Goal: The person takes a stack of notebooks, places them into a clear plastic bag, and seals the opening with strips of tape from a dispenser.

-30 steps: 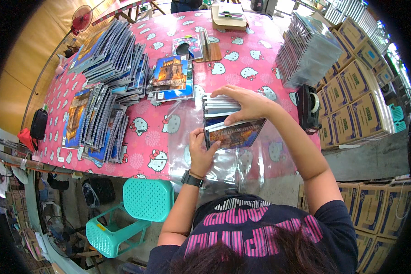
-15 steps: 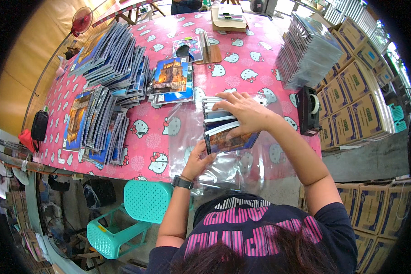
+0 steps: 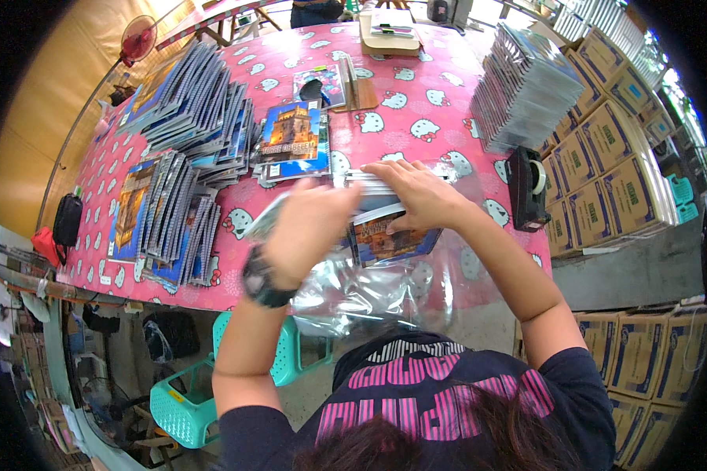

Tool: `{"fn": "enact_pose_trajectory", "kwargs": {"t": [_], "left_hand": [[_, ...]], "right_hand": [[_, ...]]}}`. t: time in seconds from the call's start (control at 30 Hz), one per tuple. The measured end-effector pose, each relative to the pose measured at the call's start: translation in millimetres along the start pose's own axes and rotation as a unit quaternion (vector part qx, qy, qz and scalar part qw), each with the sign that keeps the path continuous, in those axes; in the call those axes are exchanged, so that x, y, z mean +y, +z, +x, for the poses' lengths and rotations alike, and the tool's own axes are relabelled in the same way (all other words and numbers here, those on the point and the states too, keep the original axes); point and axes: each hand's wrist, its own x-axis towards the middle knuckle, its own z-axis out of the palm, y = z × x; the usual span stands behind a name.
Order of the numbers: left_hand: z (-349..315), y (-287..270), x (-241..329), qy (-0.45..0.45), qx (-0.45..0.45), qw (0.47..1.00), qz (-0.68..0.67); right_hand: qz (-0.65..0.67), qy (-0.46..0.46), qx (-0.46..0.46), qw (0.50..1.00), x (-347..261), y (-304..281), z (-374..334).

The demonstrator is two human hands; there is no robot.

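Observation:
My right hand (image 3: 423,198) grips a small stack of notebooks (image 3: 393,238), fingers over its far side and thumb on the near part. The top cover shows a stone building, and white page edges or strips show under the fingers. Blurred by motion, my left hand (image 3: 313,228) is at the left of this stack, a dark watch on its wrist; its fingers are smeared. A pale, flat, blurred thing (image 3: 265,219) shows beside it, and I cannot tell whether it is held. Clear plastic (image 3: 369,294) lies crumpled under and around the stack.
Piles of spiral notebooks (image 3: 165,224) lean at the left of the pink table (image 3: 251,259). Tower-picture notebooks (image 3: 292,137) lie beyond my left hand. At right stand a black tape dispenser (image 3: 528,190) and a tall plastic-wrapped stack (image 3: 522,90). Cartons (image 3: 605,173) and green stools (image 3: 184,404) surround the table.
My left hand has risen from the stack's near left corner and swung up and left, now blurred. My right hand stays on the notebooks.

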Motion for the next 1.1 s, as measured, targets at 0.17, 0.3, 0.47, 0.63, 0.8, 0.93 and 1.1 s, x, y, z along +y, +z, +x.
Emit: {"fn": "enact_pose_trajectory", "kwargs": {"t": [0.17, 0.3, 0.47, 0.63, 0.8, 0.93, 1.1], "left_hand": [[20.0, 32.8, 14.6, 0.096, 0.317, 0.942, -0.048], [-46.2, 117.3, -42.6, -0.192, 0.473, 0.696, -0.504], [-48.1, 203.4, 24.8, -0.206, 0.305, 0.611, -0.701], [-38.5, 169.0, 41.6, -0.126, 0.232, 0.798, -0.542], [-18.0, 183.1, 16.2, -0.156, 0.144, 0.659, -0.722], [-12.1, 202.3, 9.8, -0.200, 0.062, 0.642, -0.737], [-15.0, 209.1, 10.1, -0.184, 0.071, 0.725, -0.660]], "right_hand": [[0.067, 0.000, 0.045, 0.997, 7.1, 0.7, -5.1], [0.076, 0.045, 0.059, 0.994, 3.3, 2.9, -11.7], [0.073, 0.025, 0.035, 0.996, -4.8, -1.9, -6.1], [0.058, 0.027, -0.059, 0.996, 1.0, -22.7, -25.8], [0.106, 0.092, -0.012, 0.990, 8.1, -30.0, -61.4], [0.361, 0.161, 0.141, 0.908, 69.3, 26.0, -140.1], [0.512, 0.264, 0.200, 0.792, 38.7, 133.6, -124.8]]}}
